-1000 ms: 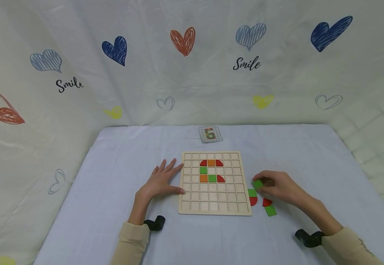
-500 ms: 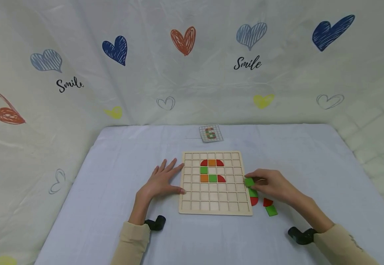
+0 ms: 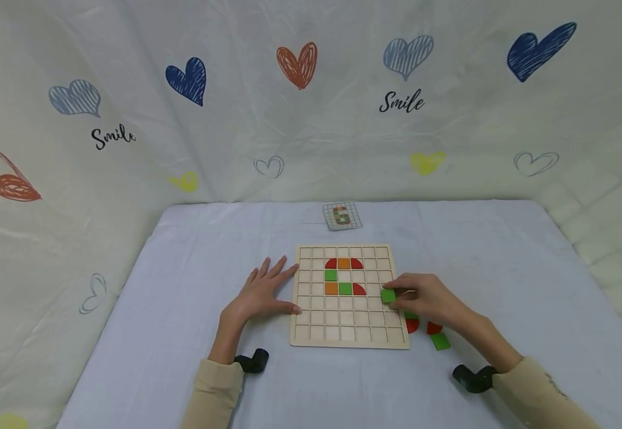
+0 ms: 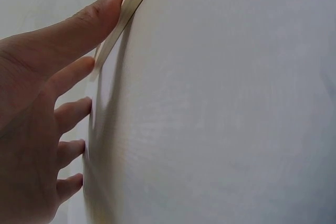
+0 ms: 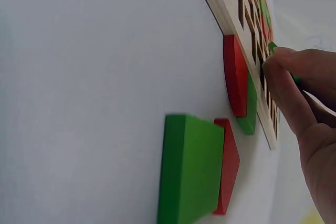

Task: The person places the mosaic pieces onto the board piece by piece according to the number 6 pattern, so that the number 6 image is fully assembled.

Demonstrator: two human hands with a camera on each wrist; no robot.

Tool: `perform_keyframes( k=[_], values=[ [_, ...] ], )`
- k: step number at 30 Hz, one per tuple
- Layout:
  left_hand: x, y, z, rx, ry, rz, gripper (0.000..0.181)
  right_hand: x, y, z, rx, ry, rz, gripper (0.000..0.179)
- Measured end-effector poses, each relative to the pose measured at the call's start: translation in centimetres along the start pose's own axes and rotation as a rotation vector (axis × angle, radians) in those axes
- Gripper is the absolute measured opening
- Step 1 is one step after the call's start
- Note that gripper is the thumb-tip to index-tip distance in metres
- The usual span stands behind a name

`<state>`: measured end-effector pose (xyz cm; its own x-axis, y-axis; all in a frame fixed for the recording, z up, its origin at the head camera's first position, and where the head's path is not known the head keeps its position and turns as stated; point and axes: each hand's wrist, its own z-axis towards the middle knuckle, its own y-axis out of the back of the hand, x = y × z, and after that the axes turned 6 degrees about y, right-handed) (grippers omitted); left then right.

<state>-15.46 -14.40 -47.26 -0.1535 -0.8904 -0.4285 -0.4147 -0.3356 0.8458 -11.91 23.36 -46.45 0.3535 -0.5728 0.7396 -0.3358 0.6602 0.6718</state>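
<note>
A wooden grid board (image 3: 311,335) lies on the table with red, orange and green pieces set in some of its upper and middle cells. My left hand (image 3: 257,297) has its fingers spread on the cloth, thumb and index fingertip at the board's left edge; the left wrist view shows the thumb (image 4: 86,22) against that edge. Between thumb and fingers, my right hand (image 3: 423,296) pinches a green square tile (image 3: 388,296) over the right side of the board. Beside the board's right edge lie a green tile (image 5: 251,109), partly hidden, and a red quarter-round piece (image 5: 235,74).
Farther right lie another green square tile (image 3: 441,341) and a red piece (image 3: 434,328). Behind the board, a small card (image 3: 342,215) carries a printed grid with a coloured figure. A white cloth (image 3: 209,238) covers the table, and a heart-patterned curtain (image 3: 225,131) hangs behind.
My right hand has moved left with the green square tile, from the cloth beside the board to over its right columns. The left hand has stayed in place.
</note>
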Motion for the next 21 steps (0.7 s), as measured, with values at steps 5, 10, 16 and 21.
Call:
perform_keyframes(
  k=[5, 10, 16, 21],
  values=[
    [0.1, -0.1, 0.0, 0.003, -0.004, -0.002, 0.100, 0.2, -0.8, 0.6, 0.010, 0.009, 0.013, 0.034],
    [0.2, 0.0, 0.1, 0.006, -0.004, 0.007, 0.100, 0.5, -1.3, 1.1, 0.022, 0.042, 0.004, 0.031],
    [0.2, 0.0, 0.0, 0.002, -0.006, -0.006, 0.100, 0.9, -1.8, 1.6, 0.021, 0.091, -0.040, 0.029],
    [0.0, 0.1, -0.2, 0.001, -0.005, -0.018, 0.099, 1.2, -2.3, 2.0, 0.029, 0.099, -0.042, 0.027]
  ],
)
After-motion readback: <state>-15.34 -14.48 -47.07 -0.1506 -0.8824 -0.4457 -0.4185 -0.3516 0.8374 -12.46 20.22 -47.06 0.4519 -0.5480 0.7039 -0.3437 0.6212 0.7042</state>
